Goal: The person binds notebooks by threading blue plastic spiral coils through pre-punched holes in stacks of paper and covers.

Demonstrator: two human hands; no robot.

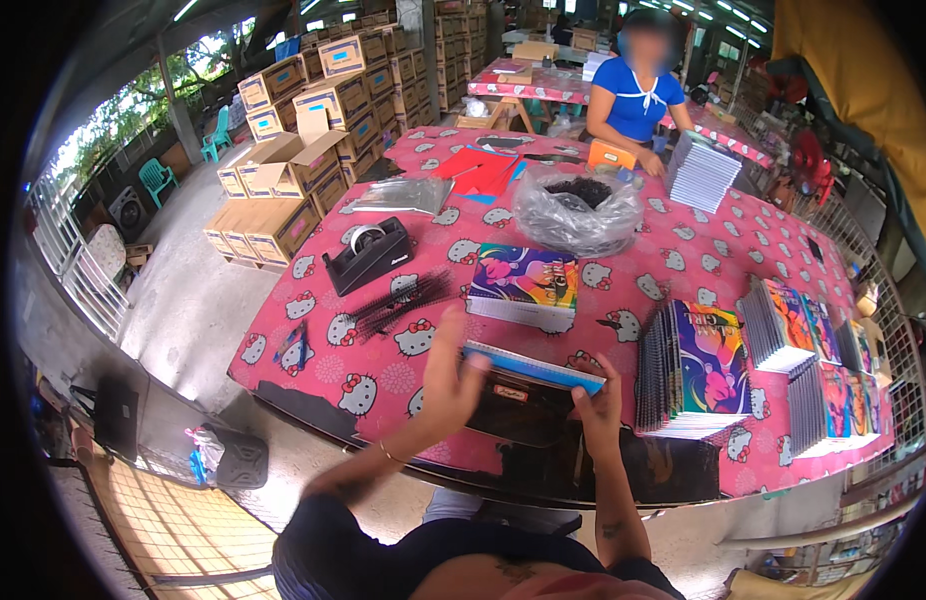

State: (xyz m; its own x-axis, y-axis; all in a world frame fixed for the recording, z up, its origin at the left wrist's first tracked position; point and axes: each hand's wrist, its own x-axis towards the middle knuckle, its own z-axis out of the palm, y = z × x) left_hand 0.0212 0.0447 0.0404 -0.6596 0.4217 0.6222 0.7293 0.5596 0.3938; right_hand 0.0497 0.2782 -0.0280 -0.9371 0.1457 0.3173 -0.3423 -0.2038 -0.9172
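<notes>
A spiral notebook (533,367) with a blue edge is held nearly edge-on above the table's front edge. My right hand (600,405) grips its right end, the thumb on the near side. My left hand (451,378) is at its left end, slightly blurred, with fingers stretched out and thumb apart; whether it touches the notebook is unclear. Just beyond lies a small stack of colourful notebooks (524,277). Black plastic binding coils (401,303) lie in a loose bundle beyond my left hand. Right of my right hand stands a larger stack of spiral notebooks (710,365).
A black tape dispenser (368,257), a clear bag of black coils (578,215) and red sheets (480,172) lie on the pink patterned table (303,345). More notebook stacks (833,400) line the right side. Across the table, a person in blue (638,95) stands by stacked notebooks (701,172).
</notes>
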